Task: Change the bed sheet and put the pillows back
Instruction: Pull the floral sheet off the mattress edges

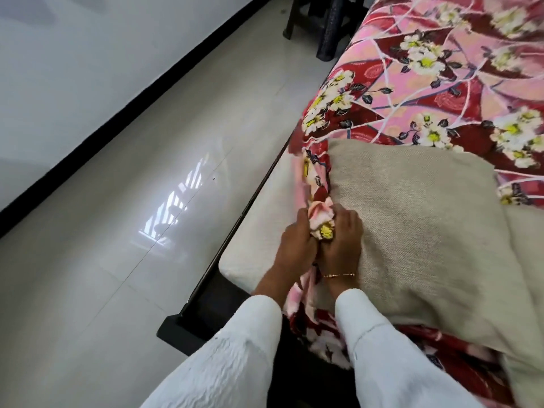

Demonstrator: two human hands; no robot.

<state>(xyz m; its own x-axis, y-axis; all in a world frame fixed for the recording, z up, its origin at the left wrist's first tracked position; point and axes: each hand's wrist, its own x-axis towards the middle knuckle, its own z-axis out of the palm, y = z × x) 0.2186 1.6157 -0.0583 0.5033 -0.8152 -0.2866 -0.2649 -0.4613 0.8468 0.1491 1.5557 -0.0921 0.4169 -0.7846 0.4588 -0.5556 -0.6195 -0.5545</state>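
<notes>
Left hand: our left hand (295,240) is curled round a bunched fold of the floral bed sheet (441,83), its knuckles toward the floor side.
Right hand: our right hand (343,237) grips the same bunch from the other side, touching the left hand; a thin gold bracelet (338,275) sits on its wrist.
Bed sheet: red and pink with white and yellow flowers, it lies spread over the far part of the bed, while its near edge is gathered into a twisted rope that runs to our hands and down past our white sleeves (235,357).
Pillow: a beige woven pillow (426,231) lies on the sheet, just beside our right hand.
Mattress: a bare cream mattress corner (253,240) shows to the left of our hands, resting on the dark bed frame (188,316).
Floor: glossy pale tiles (117,231) with a bright window reflection, meeting a black skirting below the white wall (73,69).
</notes>
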